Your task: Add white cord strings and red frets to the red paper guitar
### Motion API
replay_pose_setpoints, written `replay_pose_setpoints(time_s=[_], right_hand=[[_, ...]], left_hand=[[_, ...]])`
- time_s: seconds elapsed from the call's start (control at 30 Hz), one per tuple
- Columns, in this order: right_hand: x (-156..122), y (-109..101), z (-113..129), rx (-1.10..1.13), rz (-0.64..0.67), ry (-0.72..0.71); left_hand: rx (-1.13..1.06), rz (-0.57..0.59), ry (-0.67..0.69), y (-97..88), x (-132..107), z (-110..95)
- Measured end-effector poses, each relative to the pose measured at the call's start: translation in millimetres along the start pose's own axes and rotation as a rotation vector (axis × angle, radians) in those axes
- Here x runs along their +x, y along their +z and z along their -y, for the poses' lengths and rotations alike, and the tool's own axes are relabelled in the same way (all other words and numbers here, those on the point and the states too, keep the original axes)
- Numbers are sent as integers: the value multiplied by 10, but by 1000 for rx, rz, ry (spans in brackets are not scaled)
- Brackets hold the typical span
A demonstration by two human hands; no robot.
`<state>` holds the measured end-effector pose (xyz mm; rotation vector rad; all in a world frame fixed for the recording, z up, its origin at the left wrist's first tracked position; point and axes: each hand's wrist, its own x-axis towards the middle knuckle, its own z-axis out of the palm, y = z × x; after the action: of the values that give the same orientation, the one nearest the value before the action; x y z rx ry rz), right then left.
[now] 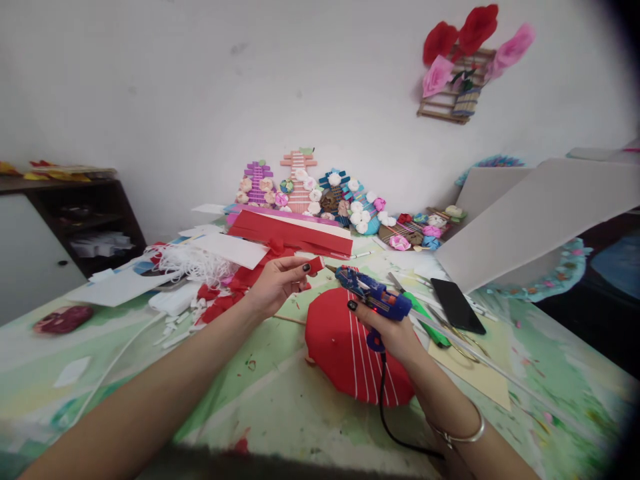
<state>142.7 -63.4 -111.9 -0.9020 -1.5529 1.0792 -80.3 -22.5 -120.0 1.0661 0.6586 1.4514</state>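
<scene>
Pinched between the fingers of my left hand is a small red strip, raised above the table. My right hand is wrapped round a blue hot glue gun. Its nozzle points left and is close to the strip's edge; whether they touch I cannot tell. A clear glue stick sticks out from the gun's back. Below the gun lies a red rounded piece with several white strings across it, partly hidden by my right hand. The gun's black cord runs over the table's front.
Red sheets and white string with scraps lie at the left and back. On the right are a black phone, a green-handled cutter and scissors. Decorated instrument shapes lean on the wall. A grey board slants at right.
</scene>
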Motion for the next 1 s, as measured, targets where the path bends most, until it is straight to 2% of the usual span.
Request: replay_pose_setpoints(time_s=[0.23, 0.3, 0.37, 0.43, 0.5, 0.57, 0.63, 0.7, 0.8, 0.9, 1.0], right_hand=[[10, -33, 37, -87, -68, 4], [-13, -86, 97, -104, -58, -10], [-68, -196, 183, -164, -104, -52], [-159, -382, 288, -334, -246, -110], [-276, -650, 403, -603, -444, -168], [-401, -980, 517, -898, -613, -216], [-511, -1343, 600, -1177, -686, -201], [-587, -1709, 610, -1401, -632, -79], [-646, -2214, 413, -1591, -503, 243], [-683, -2614, 15, -1549, -322, 435], [-711, -2842, -331, -1555, -214, 558]], left_hand=[[8, 2, -46, 8, -9, -25], [10, -5, -48, 0, -10, -35], [0, -4, -35, -13, -4, -46], [-22, -14, -14, -24, 7, -63], [-51, -41, 0, -28, 20, -88], [-73, -60, 7, -22, 27, -119], [-87, -63, 14, -12, 27, -149], [-98, -60, 22, -6, 24, -168], [-104, -70, 27, -20, 29, -165], [-108, -89, 23, -54, 51, -143], [-112, -109, 10, -87, 75, -129]])
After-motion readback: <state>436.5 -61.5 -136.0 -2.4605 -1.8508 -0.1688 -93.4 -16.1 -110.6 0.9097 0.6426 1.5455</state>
